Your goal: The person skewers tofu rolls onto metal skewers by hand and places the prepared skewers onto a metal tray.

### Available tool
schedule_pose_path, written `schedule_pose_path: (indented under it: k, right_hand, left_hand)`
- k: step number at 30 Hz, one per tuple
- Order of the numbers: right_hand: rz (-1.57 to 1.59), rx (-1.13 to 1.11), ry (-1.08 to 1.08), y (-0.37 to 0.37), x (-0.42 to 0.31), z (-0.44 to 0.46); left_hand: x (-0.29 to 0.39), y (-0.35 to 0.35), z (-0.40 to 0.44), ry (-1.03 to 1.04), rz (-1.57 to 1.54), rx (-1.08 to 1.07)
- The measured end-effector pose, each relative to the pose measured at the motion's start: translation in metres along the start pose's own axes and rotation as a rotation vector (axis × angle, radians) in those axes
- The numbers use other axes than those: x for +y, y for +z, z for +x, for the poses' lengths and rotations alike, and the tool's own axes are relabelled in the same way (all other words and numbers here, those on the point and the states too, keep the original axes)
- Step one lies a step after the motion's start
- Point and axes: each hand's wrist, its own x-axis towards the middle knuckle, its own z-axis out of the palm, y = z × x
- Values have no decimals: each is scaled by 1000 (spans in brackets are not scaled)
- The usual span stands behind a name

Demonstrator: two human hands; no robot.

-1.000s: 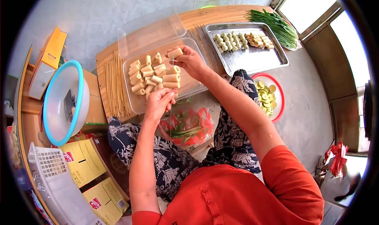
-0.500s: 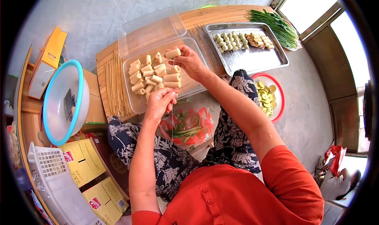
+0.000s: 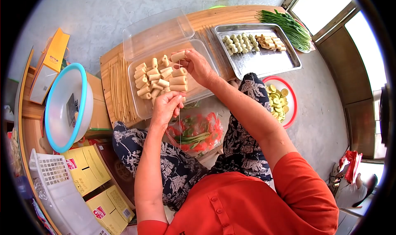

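My left hand (image 3: pixel 167 107) pinches a thin skewer (image 3: pixel 180 128) at the near edge of a clear plastic box (image 3: pixel 200 76). The skewer runs up toward my right hand (image 3: pixel 198 66), whose fingers grip a beige tube-shaped piece (image 3: pixel 178 56) above the box. Whether the skewer's tip is inside that piece, I cannot tell. Several similar beige pieces (image 3: pixel 154 77) lie heaped in the box, left of my right hand. Loose skewers (image 3: pixel 119 88) are spread on the wooden table (image 3: pixel 105 62) left of the box.
A metal tray (image 3: pixel 264 66) with green balls and tan rolls stands to the right, beside green leafy stalks (image 3: pixel 286 31). Below are a red-rimmed bowl (image 3: pixel 293 103) of slices and a bag of greens (image 3: pixel 196 134). A blue-rimmed basin (image 3: pixel 84 107) stands left. Another person (image 3: pixel 352 193) is partly visible lower right.
My right hand and the beige piece in it have shifted slightly to the left. My left hand has stayed nearly still. At lower right the other person has moved a little.
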Motion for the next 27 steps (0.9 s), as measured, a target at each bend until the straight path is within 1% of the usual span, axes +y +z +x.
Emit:
schedule_pose_path:
  k: [1, 3, 6, 10, 13, 15, 22, 27]
  right_hand:
    - [0, 0, 0, -1, 1, 0]
    - [-14, 94, 51, -1, 3, 2]
    - [-31, 120, 60, -2, 4, 3]
    - [-50, 104, 41, -3, 2, 4]
    - [-47, 93, 53, -3, 1, 3]
    - [-67, 91, 108, 0, 1, 2]
    - [-63, 77, 122, 2, 0, 0]
    - [-42, 24, 143, 3, -2, -2]
  left_hand:
    - [-1, 0, 0, 6, -5, 4]
    - [-2, -1, 1, 13, -9, 7]
    - [-3, -1, 2, 31, -6, 15]
    - [-2, 0, 1, 31, 21, 28]
    - [-1, 0, 1, 30, 32, 43]
    - [-2, 0, 1, 30, 33, 50]
    - [-4, -2, 3, 35, 64, 61]
    - [-4, -2, 3, 39, 69, 66]
